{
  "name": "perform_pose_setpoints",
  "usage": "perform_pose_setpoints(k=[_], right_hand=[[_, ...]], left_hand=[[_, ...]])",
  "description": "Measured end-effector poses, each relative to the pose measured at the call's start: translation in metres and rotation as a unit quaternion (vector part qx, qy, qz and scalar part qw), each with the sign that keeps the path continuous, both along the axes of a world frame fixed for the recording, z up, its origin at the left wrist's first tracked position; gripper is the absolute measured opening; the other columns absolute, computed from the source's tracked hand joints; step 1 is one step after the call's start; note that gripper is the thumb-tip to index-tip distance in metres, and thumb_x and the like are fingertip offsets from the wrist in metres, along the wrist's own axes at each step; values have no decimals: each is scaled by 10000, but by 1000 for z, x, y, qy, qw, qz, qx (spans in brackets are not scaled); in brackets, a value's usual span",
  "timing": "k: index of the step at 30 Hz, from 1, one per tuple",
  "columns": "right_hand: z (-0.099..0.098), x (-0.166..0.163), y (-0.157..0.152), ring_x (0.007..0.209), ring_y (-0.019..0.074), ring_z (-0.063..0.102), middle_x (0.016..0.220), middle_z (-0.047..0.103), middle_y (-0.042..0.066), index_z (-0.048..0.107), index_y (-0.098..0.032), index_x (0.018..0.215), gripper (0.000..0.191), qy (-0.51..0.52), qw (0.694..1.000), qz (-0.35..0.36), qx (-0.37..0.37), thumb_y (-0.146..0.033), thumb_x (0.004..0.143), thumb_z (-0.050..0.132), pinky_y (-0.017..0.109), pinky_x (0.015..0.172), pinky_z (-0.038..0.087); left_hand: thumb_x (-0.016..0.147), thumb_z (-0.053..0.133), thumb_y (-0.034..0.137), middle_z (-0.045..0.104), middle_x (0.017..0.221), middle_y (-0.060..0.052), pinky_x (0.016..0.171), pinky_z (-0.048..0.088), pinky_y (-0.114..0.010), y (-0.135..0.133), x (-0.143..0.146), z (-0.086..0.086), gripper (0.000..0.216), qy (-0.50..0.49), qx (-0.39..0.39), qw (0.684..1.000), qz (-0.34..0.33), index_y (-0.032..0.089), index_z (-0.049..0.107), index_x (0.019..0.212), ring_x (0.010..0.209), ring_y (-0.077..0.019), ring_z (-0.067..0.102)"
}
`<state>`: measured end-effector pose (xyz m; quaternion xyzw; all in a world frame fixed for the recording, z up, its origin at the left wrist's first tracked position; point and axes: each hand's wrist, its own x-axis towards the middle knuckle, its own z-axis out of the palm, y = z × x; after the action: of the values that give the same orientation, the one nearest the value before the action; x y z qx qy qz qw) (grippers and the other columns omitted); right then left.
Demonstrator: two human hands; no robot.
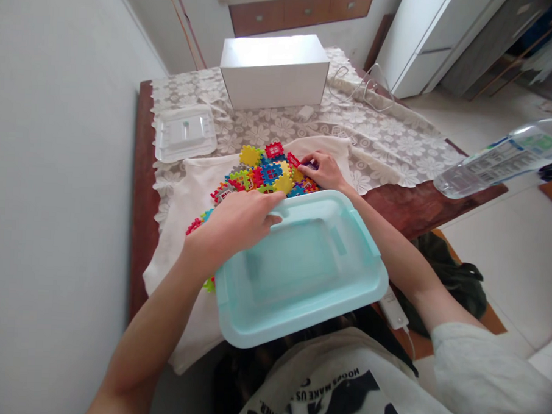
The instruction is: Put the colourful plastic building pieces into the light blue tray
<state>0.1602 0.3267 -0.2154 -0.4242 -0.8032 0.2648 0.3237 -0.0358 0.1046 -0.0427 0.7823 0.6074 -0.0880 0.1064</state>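
Observation:
A pale blue plastic bin (308, 306) sits at the near edge of the table, tipped toward me and showing an empty inside. My left hand (236, 220) grips its far left rim, fingers curled over the edge. Just beyond the bin lies a heap of colourful interlocking plastic blocks (263, 173) on a white cloth (185, 197). My right hand (321, 170) reaches into the right side of the heap, fingers pinched around some blocks; I cannot tell which ones.
A white box (273, 69) stands at the back of the lace-covered table (397, 145). A clear plastic lid (185, 133) lies at the left. A white cable (358, 88) trails at the back right. A plastic bottle (497, 159) juts in from the right.

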Motion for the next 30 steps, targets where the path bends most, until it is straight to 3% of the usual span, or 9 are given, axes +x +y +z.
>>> perform_pose_setpoints(k=[5, 11, 15, 18, 23, 26, 30], right_hand=[[-1, 1, 2, 845, 229, 676, 970, 788, 61, 754, -218, 932, 291, 67, 997, -18, -41, -501, 877, 793, 398, 884, 590], [-10, 3, 11, 822, 218, 691, 886, 738, 37, 715, -227, 946, 623, 214, 972, -47, -82, -832, 817, 788, 376, 807, 621], [-5, 2, 12, 816, 206, 695, 897, 734, 30, 702, -251, 903, 693, 285, 954, -48, -79, -918, 752, 807, 368, 796, 644], [10, 2, 6, 828, 198, 715, 897, 717, 24, 675, -265, 895, 684, 359, 928, -19, -103, -925, 762, 800, 359, 805, 658], [46, 5, -19, 915, 191, 742, 936, 716, 5, 682, -297, 918, 678, 468, 860, 46, -197, -881, 662, 910, 311, 842, 671], [64, 13, -39, 916, 204, 749, 917, 741, -1, 715, -319, 981, 646, 469, 842, 111, -243, -869, 698, 899, 330, 856, 678], [76, 22, -60, 877, 278, 782, 691, 682, -12, 735, -306, 940, 693, 438, 819, 227, -292, -866, 598, 956, 468, 909, 691]], left_hand=[[1099, 589, 373, 851, 1151, -123, 888, 569, -379, -2, 1, -1, 294, -9, 7, 1000, 2, 237, 709, 1330, 1108, -368, 818], [1091, 608, 312, 837, 1185, -133, 908, 577, -368, -2, 7, 4, 274, -24, -3, 1000, 10, 221, 698, 1334, 1141, -358, 811], [1090, 613, 316, 834, 1237, -134, 912, 584, -363, 2, 4, 0, 310, -38, -10, 999, 10, 226, 696, 1375, 1173, -352, 802], [1092, 604, 322, 823, 1304, -139, 952, 589, -373, 4, 0, -4, 392, -51, -2, 999, 6, 226, 670, 1466, 1223, -355, 790], [1099, 595, 330, 822, 1313, -151, 957, 601, -404, 6, -2, -8, 394, -56, 2, 998, 0, 200, 683, 1460, 1240, -386, 788], [1097, 624, 340, 825, 1316, -131, 962, 604, -393, 8, -1, -9, 396, -46, -11, 999, 18, 227, 677, 1473, 1244, -372, 790], [1104, 628, 356, 820, 1343, -119, 941, 609, -392, 9, 1, -7, 388, -32, -24, 999, 23, 236, 673, 1470, 1227, -366, 795]])
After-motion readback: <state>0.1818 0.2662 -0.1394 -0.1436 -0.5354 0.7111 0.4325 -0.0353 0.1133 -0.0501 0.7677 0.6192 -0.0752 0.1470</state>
